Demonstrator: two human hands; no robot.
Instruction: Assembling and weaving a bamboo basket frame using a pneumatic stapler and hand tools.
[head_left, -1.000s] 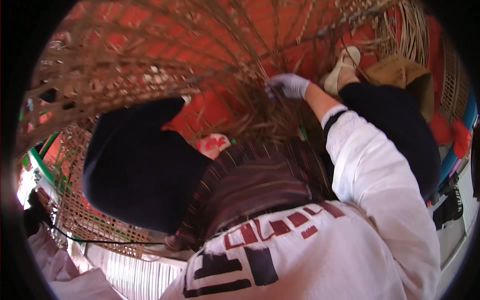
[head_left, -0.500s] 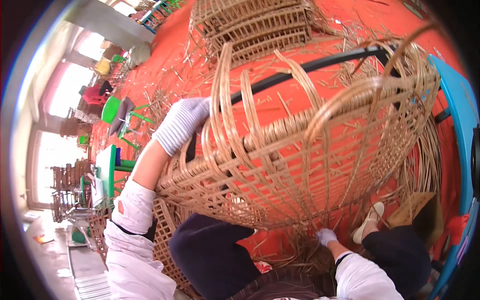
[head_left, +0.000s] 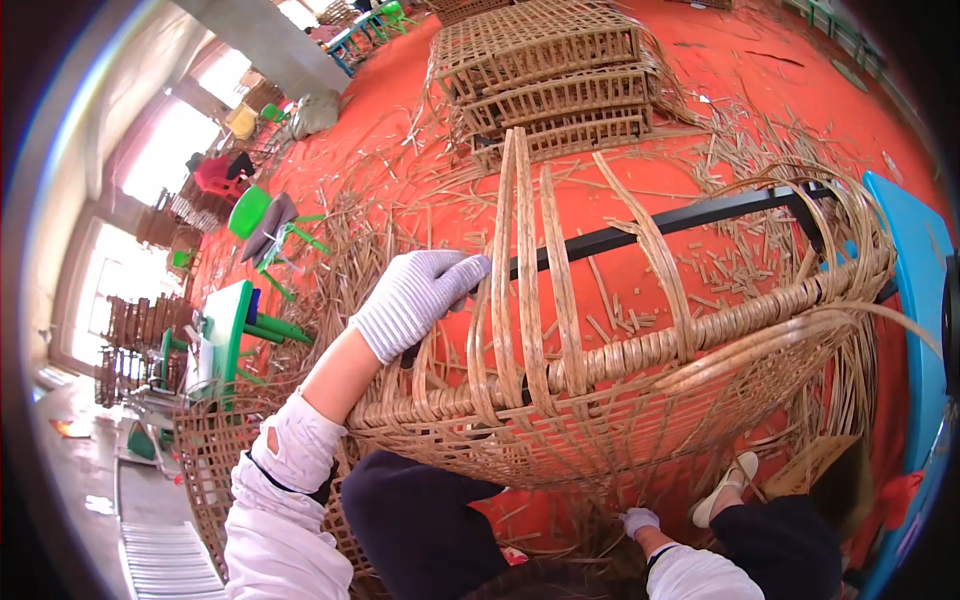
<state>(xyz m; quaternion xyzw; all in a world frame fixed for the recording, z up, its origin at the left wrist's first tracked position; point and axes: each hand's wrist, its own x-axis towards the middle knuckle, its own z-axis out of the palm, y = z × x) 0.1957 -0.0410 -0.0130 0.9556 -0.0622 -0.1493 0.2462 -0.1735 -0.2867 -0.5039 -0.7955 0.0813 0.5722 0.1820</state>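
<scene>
A half-woven rattan basket (head_left: pixel 640 425) with a black metal frame (head_left: pixel 680 215) is tilted across my lap. Several upright rattan strips (head_left: pixel 528 290) stick up past its thick wrapped rim. My left hand (head_left: pixel 420 295), in a striped white glove, is closed round the black bar at the basket's left end, beside these strips. Below the basket, between my legs, my gloved right hand (head_left: pixel 640 521) is low beside a heap of loose strips (head_left: pixel 595 525). Its fingers look closed; what they hold, if anything, is too small to make out.
Stacked woven baskets (head_left: pixel 545 80) stand ahead on the red floor (head_left: pixel 370 140), which is littered with cut strips. A blue table (head_left: pixel 905 260) edges the right side. Green stools (head_left: pixel 250 212) stand at left, and another woven piece (head_left: pixel 215 455) leans by my left arm.
The basket has tipped and sits lower in the picture, its upright strips shifted right. My left hand still grips the bar. My right hand appears lower and slightly further left.
</scene>
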